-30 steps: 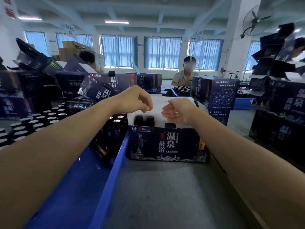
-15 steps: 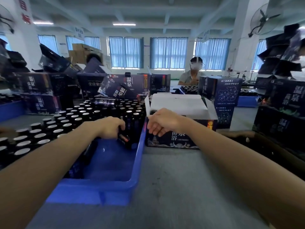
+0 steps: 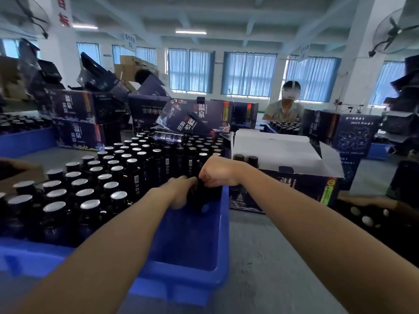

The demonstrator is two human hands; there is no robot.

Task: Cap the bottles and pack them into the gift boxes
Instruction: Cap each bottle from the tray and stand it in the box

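A blue crate (image 3: 192, 277) in front of me holds several dark bottles (image 3: 108, 191) with silver foil tops. At its right inner side my left hand (image 3: 181, 191) grips a dark bottle (image 3: 201, 198) by the body. My right hand (image 3: 215, 171) is curled over the top of that same bottle; whether a cap sits under its fingers is hidden. Right of the crate stands an open dark gift box (image 3: 283, 189) with white flaps, and two black-capped bottles (image 3: 246, 158) show inside it.
More dark gift boxes (image 3: 79, 123) are stacked behind the crate. A box of black caps (image 3: 371, 216) lies at my right. A person (image 3: 286, 105) sits across the grey table (image 3: 260, 257). Another blue crate (image 3: 25, 141) is at far left.
Both hands left the gift box's white flap and came down to the blue crate. The left hand took a bottle and the right hand moved onto its top. The view turned left.
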